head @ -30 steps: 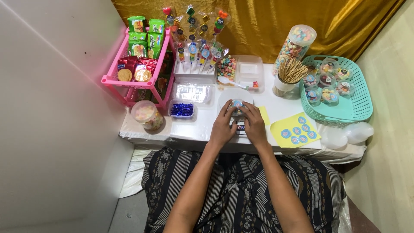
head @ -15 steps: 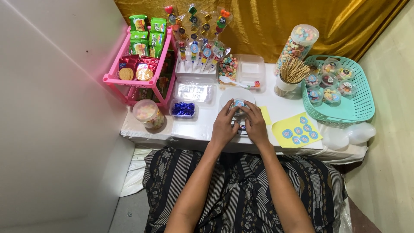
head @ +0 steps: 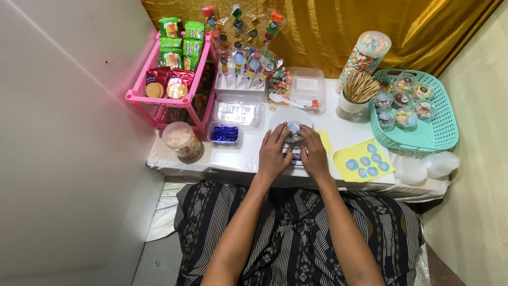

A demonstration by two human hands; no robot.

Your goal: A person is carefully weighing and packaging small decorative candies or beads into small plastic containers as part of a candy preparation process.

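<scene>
Bright, even light from above fills the scene, and shadows under the things on the white table are faint and soft. The gold curtain shows a mild sheen along its folds. Focus is sharp in the middle, while straight lines bend toward the edges.

The small round container between the two hands looks like clear glossy plastic under a round paper sticker. The table has a smooth white surface with a faint sheen. The pink rack and teal basket are moulded plastic, the basket perforated. The snack packets are shiny foil. The skewers look like matt wood. The yellow sticker sheet is paper. The gold curtain is lustrous cloth.
</scene>
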